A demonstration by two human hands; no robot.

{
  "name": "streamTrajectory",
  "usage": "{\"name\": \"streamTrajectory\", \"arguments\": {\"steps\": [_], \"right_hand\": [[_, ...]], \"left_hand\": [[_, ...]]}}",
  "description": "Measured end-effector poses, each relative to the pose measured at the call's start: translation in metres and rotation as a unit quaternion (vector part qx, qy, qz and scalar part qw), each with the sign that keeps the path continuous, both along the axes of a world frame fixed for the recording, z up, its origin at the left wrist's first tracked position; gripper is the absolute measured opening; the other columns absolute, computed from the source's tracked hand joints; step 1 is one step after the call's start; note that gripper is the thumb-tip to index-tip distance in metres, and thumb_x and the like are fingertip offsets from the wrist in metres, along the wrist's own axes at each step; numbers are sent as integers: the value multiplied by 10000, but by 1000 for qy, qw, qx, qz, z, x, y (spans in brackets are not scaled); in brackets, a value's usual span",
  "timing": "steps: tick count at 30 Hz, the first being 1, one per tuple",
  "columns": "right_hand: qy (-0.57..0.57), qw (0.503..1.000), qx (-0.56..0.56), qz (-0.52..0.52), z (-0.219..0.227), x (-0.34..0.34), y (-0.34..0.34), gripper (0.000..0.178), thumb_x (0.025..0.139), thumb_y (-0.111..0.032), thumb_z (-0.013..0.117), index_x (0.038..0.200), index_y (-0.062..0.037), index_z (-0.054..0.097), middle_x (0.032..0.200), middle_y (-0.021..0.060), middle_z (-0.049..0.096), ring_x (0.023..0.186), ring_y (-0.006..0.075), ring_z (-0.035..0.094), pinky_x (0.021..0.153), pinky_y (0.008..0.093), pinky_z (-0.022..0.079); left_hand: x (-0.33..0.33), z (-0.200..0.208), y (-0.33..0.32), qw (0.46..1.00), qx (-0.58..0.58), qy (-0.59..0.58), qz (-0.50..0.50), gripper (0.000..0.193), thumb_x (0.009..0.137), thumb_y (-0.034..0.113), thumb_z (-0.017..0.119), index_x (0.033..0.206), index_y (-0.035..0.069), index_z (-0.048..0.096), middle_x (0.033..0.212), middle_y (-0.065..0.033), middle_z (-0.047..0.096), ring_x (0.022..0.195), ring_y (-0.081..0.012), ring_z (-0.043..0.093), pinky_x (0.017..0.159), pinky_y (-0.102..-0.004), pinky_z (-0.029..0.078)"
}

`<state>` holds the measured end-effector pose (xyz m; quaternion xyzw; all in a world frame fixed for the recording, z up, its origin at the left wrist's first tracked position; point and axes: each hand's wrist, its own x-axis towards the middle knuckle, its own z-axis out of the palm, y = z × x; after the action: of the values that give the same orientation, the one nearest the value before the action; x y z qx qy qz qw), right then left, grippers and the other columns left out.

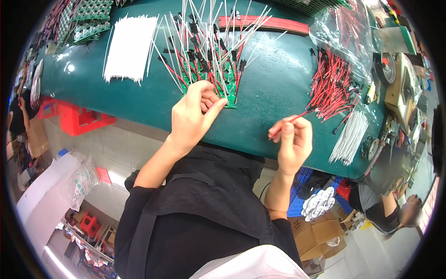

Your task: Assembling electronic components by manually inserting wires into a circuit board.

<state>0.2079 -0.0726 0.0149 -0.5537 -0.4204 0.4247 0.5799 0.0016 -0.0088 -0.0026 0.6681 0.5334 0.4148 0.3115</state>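
Observation:
My left hand (194,111) rests at the near edge of a green circuit board panel (230,103), its fingers curled and the thumb reaching to the board. Whether anything is pinched there is hidden. Out of the panel rise many white sticks and red-and-black wires with black connectors (203,63). To the right, over the table's front edge, my right hand (293,142) pinches a red wire lead (297,117) between thumb and fingers. Its black connector end points toward a heap of similar red and black leads (331,83).
White sticks lie in a sheet-like stack (130,49) at left and a bundle (349,137) at right. A red bar (265,23) and clear plastic bag (341,30) lie farther back. Red stools (79,120) stand left; a person (388,211) is at lower right.

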Motion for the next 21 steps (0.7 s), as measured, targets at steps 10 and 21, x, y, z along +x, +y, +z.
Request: {"name": "streamTrajectory", "arguments": {"steps": [10,21], "right_hand": [[-182,968,99,139,10,-25,21,143,788,-57,761,868,-13,651,882,76,509,784,192,541,645,292,468],[-475,849,-145,-183,8,50,29,211,916,-224,678,926,-23,615,820,85,579,653,198,563,640,348,488]], "left_hand": [[-5,34,-8,933,-188,-170,-256,220,800,75,790,977,-4,687,866,-59,652,733,-104,631,631,-234,515],[-24,29,-7,917,-258,-283,-111,122,866,-51,674,974,-52,618,955,-129,662,860,-182,675,779,-304,568]]}}
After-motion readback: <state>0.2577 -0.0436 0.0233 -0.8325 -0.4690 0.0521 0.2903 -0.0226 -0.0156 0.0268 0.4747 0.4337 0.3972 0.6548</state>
